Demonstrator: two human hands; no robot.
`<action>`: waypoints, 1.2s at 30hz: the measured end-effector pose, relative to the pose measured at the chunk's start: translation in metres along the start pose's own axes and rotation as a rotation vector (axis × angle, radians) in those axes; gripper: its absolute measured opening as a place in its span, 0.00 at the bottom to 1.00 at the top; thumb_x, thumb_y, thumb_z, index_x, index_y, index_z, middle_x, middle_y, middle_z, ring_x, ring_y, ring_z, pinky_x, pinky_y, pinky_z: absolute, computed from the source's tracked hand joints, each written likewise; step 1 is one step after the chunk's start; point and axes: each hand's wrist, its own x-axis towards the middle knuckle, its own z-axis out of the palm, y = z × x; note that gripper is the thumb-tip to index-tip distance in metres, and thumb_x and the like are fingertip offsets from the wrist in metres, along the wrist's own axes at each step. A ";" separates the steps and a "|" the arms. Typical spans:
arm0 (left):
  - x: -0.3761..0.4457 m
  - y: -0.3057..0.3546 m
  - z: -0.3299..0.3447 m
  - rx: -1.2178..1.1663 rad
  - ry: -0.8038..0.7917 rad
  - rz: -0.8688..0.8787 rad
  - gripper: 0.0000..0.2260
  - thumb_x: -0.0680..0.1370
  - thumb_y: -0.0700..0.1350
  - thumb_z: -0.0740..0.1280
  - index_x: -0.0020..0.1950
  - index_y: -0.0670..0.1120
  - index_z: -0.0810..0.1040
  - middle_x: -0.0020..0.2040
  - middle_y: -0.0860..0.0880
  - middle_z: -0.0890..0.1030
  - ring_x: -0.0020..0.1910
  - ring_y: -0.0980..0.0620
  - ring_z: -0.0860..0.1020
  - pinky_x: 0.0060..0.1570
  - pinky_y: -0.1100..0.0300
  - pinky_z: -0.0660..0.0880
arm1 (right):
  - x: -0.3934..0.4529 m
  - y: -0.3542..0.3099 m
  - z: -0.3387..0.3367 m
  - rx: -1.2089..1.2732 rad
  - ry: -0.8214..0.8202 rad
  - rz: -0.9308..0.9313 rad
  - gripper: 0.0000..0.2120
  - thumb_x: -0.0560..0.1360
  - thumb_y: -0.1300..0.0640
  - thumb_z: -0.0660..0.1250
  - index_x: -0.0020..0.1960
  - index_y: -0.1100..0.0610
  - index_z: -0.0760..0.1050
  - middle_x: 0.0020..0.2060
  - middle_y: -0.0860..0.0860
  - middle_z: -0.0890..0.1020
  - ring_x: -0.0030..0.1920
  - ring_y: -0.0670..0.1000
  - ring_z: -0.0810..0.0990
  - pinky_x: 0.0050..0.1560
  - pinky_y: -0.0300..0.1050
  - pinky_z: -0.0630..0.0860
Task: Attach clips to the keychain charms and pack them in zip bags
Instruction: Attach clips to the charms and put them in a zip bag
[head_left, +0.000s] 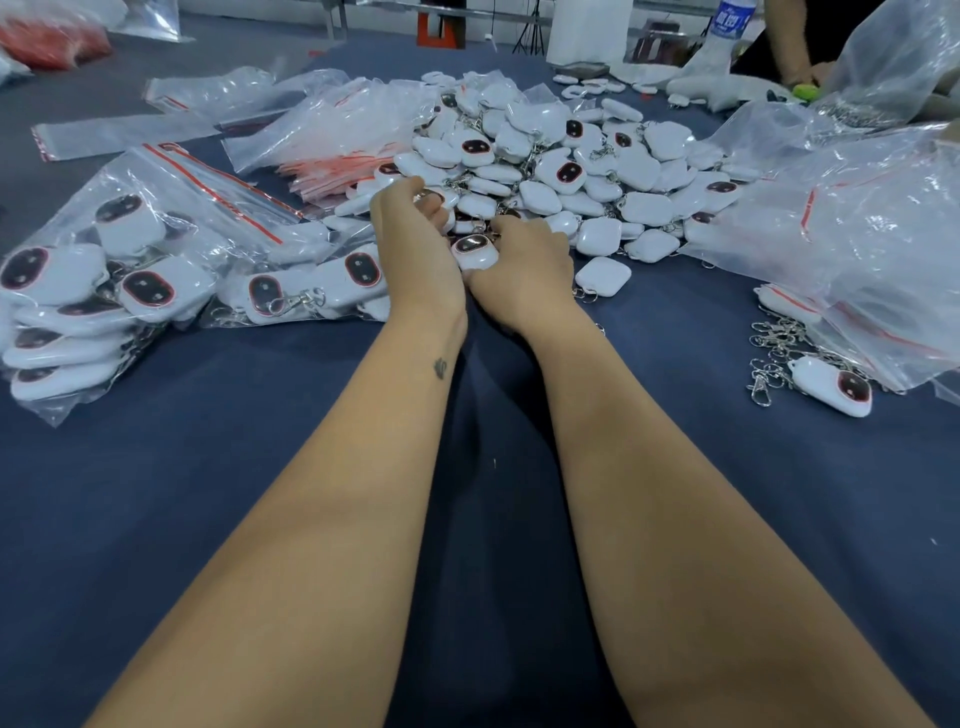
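Observation:
A big pile of white keychain charms (561, 171) with dark oval faces lies at the middle of the blue table (208, 493). My left hand (415, 249) and my right hand (524, 270) meet at the pile's near edge. Between them they hold one white charm (471, 250), face up, with fingers curled round it. A metal clip at its far end is mostly hidden by my fingers. Loose metal clips (774, 353) lie at the right beside a single charm (836, 387).
Filled zip bags (119, 270) of charms lie at the left. Empty zip bags (332, 130) with red strips are stacked behind them. Large crumpled plastic bags (857, 218) cover the right side. Another person's arm (789, 41) and a water bottle (727, 26) are at the far right.

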 end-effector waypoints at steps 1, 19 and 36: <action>0.001 -0.001 0.000 0.050 0.009 0.015 0.06 0.80 0.44 0.58 0.51 0.47 0.74 0.48 0.49 0.77 0.48 0.52 0.76 0.48 0.62 0.70 | 0.000 0.000 -0.001 0.008 -0.012 0.007 0.18 0.75 0.51 0.65 0.64 0.55 0.74 0.63 0.56 0.73 0.65 0.61 0.68 0.61 0.48 0.66; 0.003 -0.012 -0.001 0.118 -0.180 0.016 0.14 0.80 0.35 0.57 0.60 0.41 0.77 0.49 0.44 0.80 0.46 0.48 0.79 0.43 0.58 0.74 | -0.009 -0.009 -0.004 1.109 -0.002 -0.045 0.15 0.75 0.71 0.64 0.58 0.57 0.78 0.45 0.56 0.85 0.46 0.51 0.84 0.46 0.44 0.81; 0.001 -0.005 -0.006 -0.024 -0.254 -0.181 0.14 0.79 0.34 0.56 0.55 0.45 0.79 0.34 0.50 0.84 0.36 0.53 0.80 0.41 0.61 0.74 | -0.004 -0.007 -0.003 1.127 0.003 0.099 0.18 0.72 0.74 0.60 0.56 0.58 0.76 0.43 0.55 0.83 0.40 0.48 0.80 0.37 0.36 0.74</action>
